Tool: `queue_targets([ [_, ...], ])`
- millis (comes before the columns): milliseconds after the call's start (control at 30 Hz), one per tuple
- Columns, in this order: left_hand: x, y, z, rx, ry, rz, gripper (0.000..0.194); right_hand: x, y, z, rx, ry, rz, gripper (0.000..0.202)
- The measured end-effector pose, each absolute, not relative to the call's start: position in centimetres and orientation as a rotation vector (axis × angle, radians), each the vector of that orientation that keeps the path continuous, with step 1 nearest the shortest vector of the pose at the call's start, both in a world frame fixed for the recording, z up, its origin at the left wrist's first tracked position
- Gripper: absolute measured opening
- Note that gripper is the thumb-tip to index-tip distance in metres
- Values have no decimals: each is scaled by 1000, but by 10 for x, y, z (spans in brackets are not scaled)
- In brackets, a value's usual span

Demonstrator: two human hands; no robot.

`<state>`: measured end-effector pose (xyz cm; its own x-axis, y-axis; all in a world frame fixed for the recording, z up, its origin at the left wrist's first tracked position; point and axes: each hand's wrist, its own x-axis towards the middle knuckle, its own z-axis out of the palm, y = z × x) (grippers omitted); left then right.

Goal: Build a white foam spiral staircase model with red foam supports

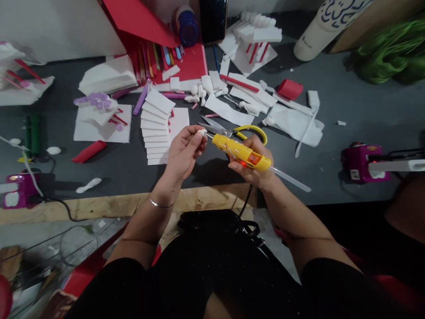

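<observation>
My right hand [255,165] is wrapped round a yellow glue gun [234,148], with a clear glue stick [292,179] jutting from its back end. Its nozzle points left and meets a small white piece [202,132] pinched in the fingertips of my left hand [187,153]. Yellow-handled scissors [254,128] lie open on the dark table, just beyond the glue gun. Left of my left hand, white rectangular pieces [154,133] are fanned out like steps, partly over a white square sheet [181,116].
White paper scraps [229,110] and a red roll [290,89] lie beyond the scissors. Small white-and-red models [255,48], a cream bottle [308,44], a phone [213,20] and green strands [392,55] stand or lie further back. Purple power blocks [365,163] are at both sides.
</observation>
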<state>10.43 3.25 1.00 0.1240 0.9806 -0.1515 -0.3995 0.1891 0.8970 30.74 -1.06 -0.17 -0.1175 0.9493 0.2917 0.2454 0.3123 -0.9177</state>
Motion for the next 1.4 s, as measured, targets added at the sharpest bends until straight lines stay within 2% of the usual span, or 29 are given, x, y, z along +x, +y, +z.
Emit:
queue_targets([
  [433,103,32,12,811,969,1167,27,305,-8,4,-1130,-1578,780,48],
  [667,105,31,16,805,878,1158,41,306,-8,1,-1161,-1571,747,51],
  [900,105,32,14,773,874,1170,46,305,-9,2,-1155,-1567,842,53],
  [1100,102,32,16,767,912,1158,34,306,-10,5,-1185,-1566,867,53],
  [1200,101,32,15,769,899,1161,34,307,-9,5,-1169,-1576,823,50],
  [1400,102,32,16,800,951,1120,33,308,-8,2,-1271,-1559,798,57],
])
